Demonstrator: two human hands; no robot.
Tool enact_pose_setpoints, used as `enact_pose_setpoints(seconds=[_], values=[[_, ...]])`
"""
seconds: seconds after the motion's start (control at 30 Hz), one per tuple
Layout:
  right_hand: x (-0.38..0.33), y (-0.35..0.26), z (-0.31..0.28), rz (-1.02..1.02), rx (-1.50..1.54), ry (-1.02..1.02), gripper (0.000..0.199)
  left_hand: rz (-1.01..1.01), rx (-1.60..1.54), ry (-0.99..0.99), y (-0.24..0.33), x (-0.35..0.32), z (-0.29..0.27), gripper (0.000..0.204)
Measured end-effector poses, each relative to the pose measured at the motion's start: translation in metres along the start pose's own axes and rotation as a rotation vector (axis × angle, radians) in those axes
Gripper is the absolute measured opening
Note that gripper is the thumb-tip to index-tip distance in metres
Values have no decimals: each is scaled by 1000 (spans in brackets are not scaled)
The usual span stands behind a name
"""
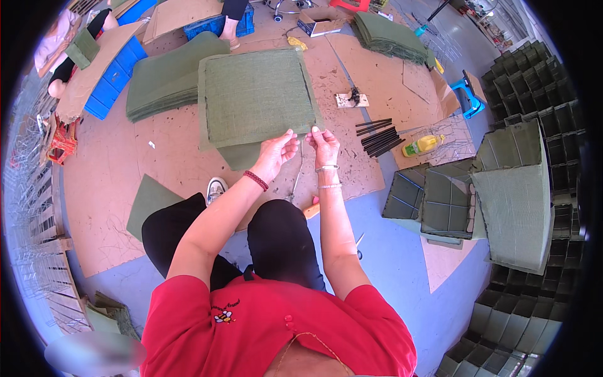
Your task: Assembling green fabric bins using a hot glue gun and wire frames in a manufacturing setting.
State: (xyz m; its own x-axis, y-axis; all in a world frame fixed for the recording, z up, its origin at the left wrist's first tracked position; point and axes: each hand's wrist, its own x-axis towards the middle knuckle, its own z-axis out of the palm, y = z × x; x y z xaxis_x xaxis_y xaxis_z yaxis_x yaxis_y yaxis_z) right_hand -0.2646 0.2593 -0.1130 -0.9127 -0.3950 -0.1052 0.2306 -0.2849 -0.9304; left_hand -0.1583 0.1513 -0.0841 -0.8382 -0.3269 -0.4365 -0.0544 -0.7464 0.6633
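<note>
A square panel of green woven cloth [259, 94] with dark lines along its edges is in front of me. My right hand [324, 148] pinches the panel's near right corner between thumb and fingers. Just left of it, my left hand [276, 152] is closed with thumb and fingertips at the near edge; whether it grips the cloth or a thin strand there, I cannot tell. Under the panel another green sheet [240, 155] shows partly. A white strand hangs below my hands.
Stacked green sheets [164, 81] lie behind left, more [389, 38] at far right. Black sticks [382, 142], a yellow bottle [422, 146] and a white board [352, 100] lie right. Green cloth boxes [445, 204] stand nearer. Another person sits far left beside a blue crate [113, 81].
</note>
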Motion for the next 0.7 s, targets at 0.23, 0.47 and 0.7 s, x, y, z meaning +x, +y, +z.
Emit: enact_pose_setpoints(seconds=[0.23, 0.47, 0.7], values=[[4, 6, -4, -72, -55, -54, 6, 45, 41, 38, -12, 12, 10, 27], [7, 18, -3, -210, -43, -88, 5, 212, 197, 106, -25, 17, 9, 25], [5, 20, 2, -226, -30, -24, 6, 280, 212, 183, -31, 23, 9, 22]])
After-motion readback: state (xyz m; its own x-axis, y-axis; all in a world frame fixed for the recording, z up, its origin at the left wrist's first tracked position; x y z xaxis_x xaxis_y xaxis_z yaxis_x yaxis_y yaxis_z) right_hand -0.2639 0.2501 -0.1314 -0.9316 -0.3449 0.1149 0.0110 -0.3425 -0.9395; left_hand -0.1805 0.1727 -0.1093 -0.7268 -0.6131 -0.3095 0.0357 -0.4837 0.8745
